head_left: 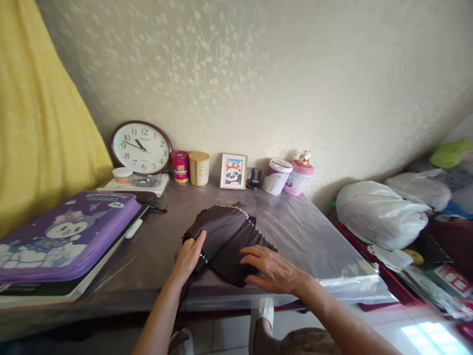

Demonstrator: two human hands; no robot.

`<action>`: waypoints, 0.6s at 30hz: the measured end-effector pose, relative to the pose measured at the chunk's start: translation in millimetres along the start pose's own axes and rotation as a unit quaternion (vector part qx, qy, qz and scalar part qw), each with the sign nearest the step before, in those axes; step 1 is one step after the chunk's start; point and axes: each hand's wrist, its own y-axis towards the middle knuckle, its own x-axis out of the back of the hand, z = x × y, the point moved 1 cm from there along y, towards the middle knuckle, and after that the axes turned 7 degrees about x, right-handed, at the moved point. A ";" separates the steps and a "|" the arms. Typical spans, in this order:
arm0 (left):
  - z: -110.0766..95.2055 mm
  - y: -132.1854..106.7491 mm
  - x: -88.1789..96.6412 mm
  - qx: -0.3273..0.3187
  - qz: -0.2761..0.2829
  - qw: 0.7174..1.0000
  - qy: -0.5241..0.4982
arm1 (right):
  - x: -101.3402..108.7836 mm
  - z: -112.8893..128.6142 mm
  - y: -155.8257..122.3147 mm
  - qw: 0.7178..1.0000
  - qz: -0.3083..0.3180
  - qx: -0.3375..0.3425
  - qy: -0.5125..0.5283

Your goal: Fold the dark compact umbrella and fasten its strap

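Observation:
A dark brown folded cloth [225, 236] with a pale stitched edge lies on the table [303, 231], which is covered in clear plastic. My left hand [190, 256] rests on the cloth's left side, its fingers curled over the edge. My right hand [271, 268] lies flat on the cloth's near right corner with the fingers stretched out and pressing down.
A purple cartoon case [62, 236] sits on books at the left. Along the wall stand a round clock [141, 147], a red tin [180, 166], a gold tin [199, 168], a panda picture frame [233, 171] and two tubs [276, 176]. White bags [380, 212] pile up at the right.

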 end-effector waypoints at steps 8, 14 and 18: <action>1.4 1.3 0.4 -0.003 -0.003 1.000 0.003 | -3.8 -12.8 -1.3 0.999 -0.001 -0.017 -0.050; 3.1 3.6 0.0 0.001 0.000 1.000 0.013 | 2.9 -20.3 -5.0 0.994 -0.007 -0.055 -0.092; 0.6 1.7 0.6 -0.003 0.001 1.000 0.007 | 4.4 -20.3 -6.5 0.990 0.022 -0.082 -0.111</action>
